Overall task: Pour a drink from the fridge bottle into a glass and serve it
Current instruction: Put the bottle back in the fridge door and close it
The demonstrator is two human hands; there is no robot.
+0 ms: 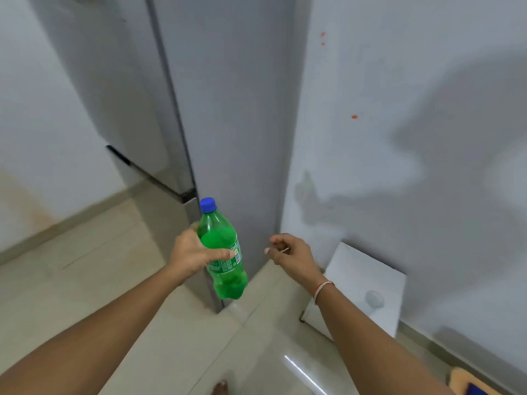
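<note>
A green plastic bottle (224, 252) with a blue cap is held upright, tilted slightly left, in my left hand (192, 253), which wraps around its middle at the label. It hangs in front of the grey fridge (228, 109), whose doors look shut. My right hand (291, 252) hovers just right of the bottle, apart from it, fingers loosely curled and holding nothing. No glass is in view.
A white wall (413, 138) stands right of the fridge. A small white box-like stand (368, 289) sits on the floor by that wall. Beige floor tiles (99, 266) spread left and below. My bare foot (219, 387) shows at the bottom edge.
</note>
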